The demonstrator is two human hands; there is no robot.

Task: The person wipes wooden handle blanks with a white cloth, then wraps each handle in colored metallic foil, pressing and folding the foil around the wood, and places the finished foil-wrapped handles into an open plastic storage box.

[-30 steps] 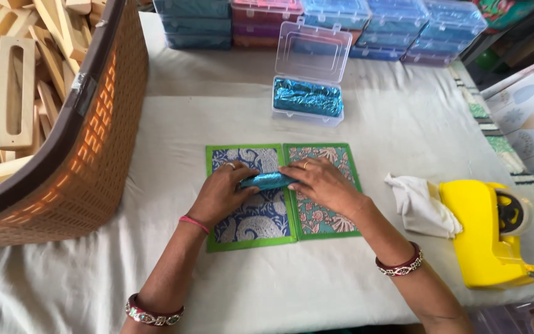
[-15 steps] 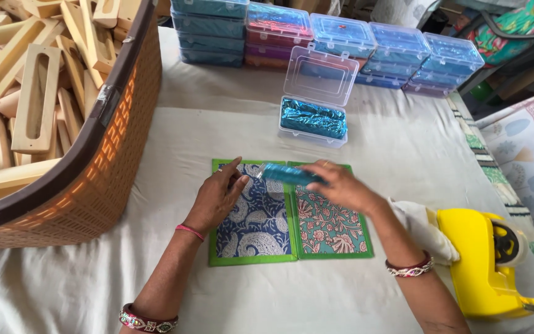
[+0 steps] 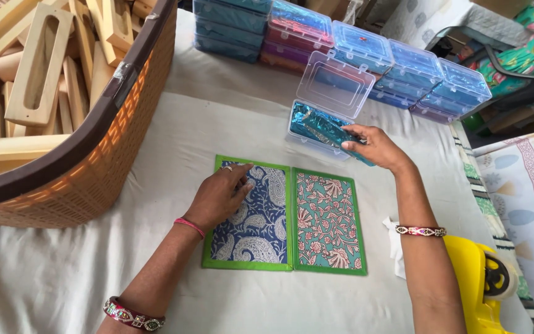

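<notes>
My right hand (image 3: 375, 147) grips a shiny blue foil-wrapped piece (image 3: 322, 128) over the open clear plastic box (image 3: 332, 93), whose lid stands tilted up behind it. My left hand (image 3: 220, 195) rests flat on the blue paisley side of a green-bordered patterned folder (image 3: 326, 222) lying open on the white cloth. The folder's right half carries a teal floral print. Both wrists wear bangles.
A large brown woven basket (image 3: 100, 167) full of wooden frames fills the left. Stacked lidded plastic boxes (image 3: 397, 62) with coloured contents line the back. A yellow tape dispenser (image 3: 480, 287) and a white cloth (image 3: 394, 238) lie at the right.
My right hand has lifted the blue foil piece off the folder and carried it back to the open clear box. My left hand stayed on the folder.
</notes>
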